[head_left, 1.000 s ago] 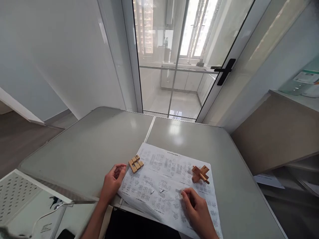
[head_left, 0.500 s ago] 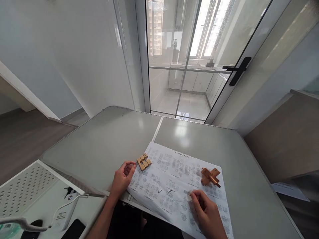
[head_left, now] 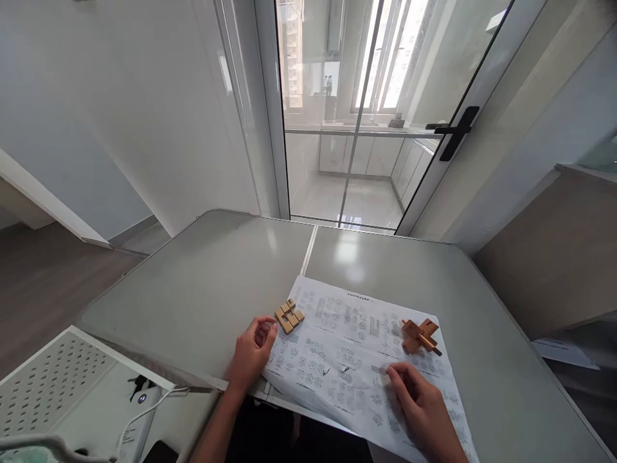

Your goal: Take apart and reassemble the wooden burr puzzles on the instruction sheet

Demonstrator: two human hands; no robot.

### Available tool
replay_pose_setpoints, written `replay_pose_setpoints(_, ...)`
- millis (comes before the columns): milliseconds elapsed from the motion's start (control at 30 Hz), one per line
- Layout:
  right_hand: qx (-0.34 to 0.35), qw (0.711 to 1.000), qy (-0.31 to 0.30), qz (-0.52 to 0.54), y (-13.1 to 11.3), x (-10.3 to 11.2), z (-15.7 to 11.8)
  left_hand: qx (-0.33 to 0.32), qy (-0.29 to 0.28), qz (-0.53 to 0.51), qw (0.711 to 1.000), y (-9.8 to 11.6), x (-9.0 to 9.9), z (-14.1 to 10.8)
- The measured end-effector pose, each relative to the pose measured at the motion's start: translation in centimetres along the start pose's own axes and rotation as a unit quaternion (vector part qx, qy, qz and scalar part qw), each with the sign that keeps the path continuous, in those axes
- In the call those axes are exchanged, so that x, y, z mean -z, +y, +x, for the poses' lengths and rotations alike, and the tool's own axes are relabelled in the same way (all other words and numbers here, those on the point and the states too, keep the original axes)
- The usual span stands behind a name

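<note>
The left hand (head_left: 253,354) rests at the near-left edge of a printed diagram sheet (head_left: 354,395), its fingers loosely curled, with the thumb tip close to the forefinger and nothing visible in its grasp. Just beyond those fingertips, near but apparently not touching them, a cluster of pale wooden puzzle cubes (head_left: 292,319) lies flat at the sheet's upper-left edge. The right hand (head_left: 421,402) lies on the sheet, thumb and forefinger brought together at the paper; whether a bit of paper or anything else is pinched between them, I cannot tell.

Beyond the right fingertips and slightly to their right sits a reddish-brown wooden cross puzzle (head_left: 415,331), on the sheet and clear of both hands. Its planks cross one another, and a round rod juts out toward the person. It seems already put together, at least in part; whether that rod is fully seated cannot be judged from here.

The pale cluster looks less finished: the cubes sit around a gap, and the view does not show whether they are one jointed piece or several. As far as can be judged, neither wooden puzzle is being worked at this moment. The diagrams spread between the two sets of fingers are too small to read, so neither shape can be checked against them.
</note>
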State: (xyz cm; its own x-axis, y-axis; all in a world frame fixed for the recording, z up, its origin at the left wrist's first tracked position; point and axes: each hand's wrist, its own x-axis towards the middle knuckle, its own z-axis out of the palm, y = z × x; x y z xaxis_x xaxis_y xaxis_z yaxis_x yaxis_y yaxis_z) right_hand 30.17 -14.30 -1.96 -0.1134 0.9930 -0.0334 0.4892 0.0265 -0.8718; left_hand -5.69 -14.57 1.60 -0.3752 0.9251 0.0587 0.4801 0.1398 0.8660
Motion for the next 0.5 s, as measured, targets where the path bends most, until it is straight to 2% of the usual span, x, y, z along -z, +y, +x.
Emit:
replay_pose_setpoints(67,-0.006,1.0,0.013,0.004,-0.2,-0.1,-0.1,-0.023,0.011,0.02,0.999,-0.2,-0.1,0.1)
replay_pose_setpoints(267,-0.047,0.999,0.008,0.026,0.7,-0.6,-0.3,-0.16,0.026,0.105,0.981,-0.9,-0.5,0.2)
replay_pose_setpoints(367,-0.065,0.997,0.02,0.038,1.1,-0.7,-0.2,-0.19,0.017,0.13,0.973,-1.3,-1.1,0.6)
replay_pose_setpoints(500,-0.076,0.994,0.053,0.051,0.5,-1.0,-0.4,-0.203,-0.007,0.156,0.967,-1.7,-1.9,1.3)
